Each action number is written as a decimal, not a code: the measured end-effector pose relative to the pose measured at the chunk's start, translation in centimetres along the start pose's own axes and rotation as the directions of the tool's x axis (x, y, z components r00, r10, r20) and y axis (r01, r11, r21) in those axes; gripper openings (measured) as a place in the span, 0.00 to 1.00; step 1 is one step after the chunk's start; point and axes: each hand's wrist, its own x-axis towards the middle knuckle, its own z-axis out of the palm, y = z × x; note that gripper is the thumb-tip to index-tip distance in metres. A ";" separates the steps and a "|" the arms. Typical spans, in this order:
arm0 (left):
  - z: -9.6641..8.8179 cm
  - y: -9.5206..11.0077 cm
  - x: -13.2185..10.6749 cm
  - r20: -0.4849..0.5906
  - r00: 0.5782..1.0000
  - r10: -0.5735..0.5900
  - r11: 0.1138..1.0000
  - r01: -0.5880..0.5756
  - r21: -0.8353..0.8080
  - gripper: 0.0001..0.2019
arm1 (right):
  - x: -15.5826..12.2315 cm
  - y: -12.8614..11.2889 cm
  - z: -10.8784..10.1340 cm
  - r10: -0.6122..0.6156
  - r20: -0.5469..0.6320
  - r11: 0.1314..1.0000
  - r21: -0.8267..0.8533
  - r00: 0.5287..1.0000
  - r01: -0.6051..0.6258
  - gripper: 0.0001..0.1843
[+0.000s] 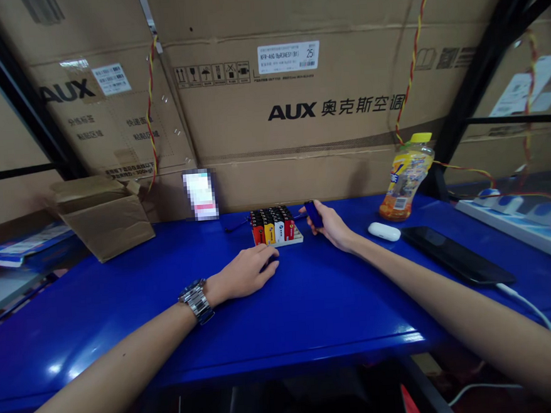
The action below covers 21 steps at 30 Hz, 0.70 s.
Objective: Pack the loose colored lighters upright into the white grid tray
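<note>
My right hand (331,226) is closed around a small dark blue, block-like object (313,214), just right of a lighter tray; its exact kind is unclear. The white tray (285,242) stands on the blue table and holds several lighters (274,227) in red, yellow and white with black tops. Bare slots show at the tray's right side. In front of the tray, my left hand (245,271) lies on the table, fingers loosely bent and thumb apart, nothing visible in it. A metal watch (197,301) is on the left wrist.
An opened cardboard box (104,221) and a lit phone (201,195) stand left. To the right are a drink bottle (405,178), a white earbud case (383,231), a black power bank or phone (456,255) with cable, and a power strip (517,227). Large cartons (347,151) back the blue table (311,317).
</note>
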 end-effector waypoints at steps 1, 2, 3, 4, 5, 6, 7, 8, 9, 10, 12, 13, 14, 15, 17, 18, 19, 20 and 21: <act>0.0 0.0 0.0 -0.001 1.000 0.002 1.000 -0.002 0.001 0.13 | 0.2 0.2 0.0 -0.021 0.001 0.999 -0.032 1.000 0.021 0.27; 0.0 0.0 0.0 -0.001 1.000 0.002 1.000 -0.002 0.002 0.13 | 0.4 0.3 0.0 -0.052 0.009 0.996 -0.068 0.999 0.053 0.26; 0.0 0.0 0.0 0.001 1.000 0.002 1.000 -0.002 0.004 0.13 | 0.5 0.4 0.1 -0.092 0.023 0.991 -0.101 0.996 0.093 0.24; 0.0 0.0 0.0 0.004 1.000 0.000 1.000 0.000 0.006 0.13 | 0.7 0.4 0.1 -0.140 0.036 0.981 -0.132 0.990 0.143 0.22; 0.0 0.0 0.1 0.007 1.000 -0.002 1.000 0.002 0.007 0.13 | 0.9 0.3 0.1 -0.190 0.044 0.967 -0.163 0.981 0.195 0.21; 0.0 0.0 0.1 0.009 1.000 -0.002 1.000 0.002 0.008 0.13 | 1.1 0.2 0.1 -0.236 0.043 0.951 -0.192 0.971 0.240 0.19; 0.0 0.0 0.1 0.009 1.000 -0.002 1.000 0.002 0.007 0.13 | 1.4 0.1 0.1 -0.270 0.039 0.938 -0.217 0.962 0.272 0.18; 0.0 0.0 0.1 0.008 1.000 -0.003 1.000 0.003 0.006 0.13 | 1.7 0.0 0.1 -0.287 0.033 0.929 -0.233 0.957 0.287 0.17; 0.0 0.0 0.1 0.006 1.000 -0.005 1.000 0.004 0.003 0.13 | 2.0 0.0 0.1 -0.290 0.030 0.927 -0.239 0.956 0.289 0.16; 0.0 0.1 0.1 0.005 1.000 -0.005 1.000 0.005 0.000 0.13 | 2.4 0.1 0.1 -0.287 0.036 0.929 -0.236 0.957 0.287 0.16; 0.0 0.0 0.1 0.003 1.000 -0.007 1.000 0.007 -0.005 0.13 | 3.2 0.4 0.1 -0.283 0.053 0.935 -0.205 0.958 0.288 0.15; 0.0 0.0 0.0 0.002 1.000 -0.007 1.000 0.007 -0.006 0.13 | 3.6 0.7 0.1 -0.288 0.058 0.936 -0.193 0.956 0.294 0.15; 0.0 0.0 0.0 0.002 1.000 -0.006 1.000 0.006 -0.007 0.13 | 4.0 1.0 0.2 -0.293 0.062 0.935 -0.190 0.954 0.299 0.15; 0.0 0.0 0.1 0.001 1.000 -0.004 1.000 0.004 -0.007 0.13 | 4.3 1.2 0.2 -0.292 0.071 0.933 -0.198 0.954 0.300 0.14; 0.1 0.0 0.1 0.001 1.000 -0.004 1.000 0.004 -0.006 0.13 | 4.6 1.5 0.2 -0.267 0.124 0.923 -0.251 0.956 0.291 0.13; 0.1 0.0 0.1 0.002 1.000 -0.005 1.000 0.005 -0.005 0.13 | 4.7 1.4 0.2 -0.250 0.168 0.909 -0.299 0.953 0.291 0.12; 0.1 -0.1 0.1 0.004 1.000 -0.006 1.000 0.006 -0.004 0.13 | 4.7 1.2 0.1 -0.241 0.208 0.883 -0.358 0.948 0.303 0.11; 0.1 -0.1 0.1 0.006 1.000 -0.007 1.000 0.007 -0.003 0.13 | 4.7 0.9 -0.1 -0.246 0.237 0.847 -0.418 0.940 0.327 0.10; 0.1 -0.1 0.1 0.007 1.000 -0.008 1.000 0.008 -0.002 0.12 | 4.7 0.5 -0.3 -0.267 0.252 0.805 -0.471 0.930 0.359 0.10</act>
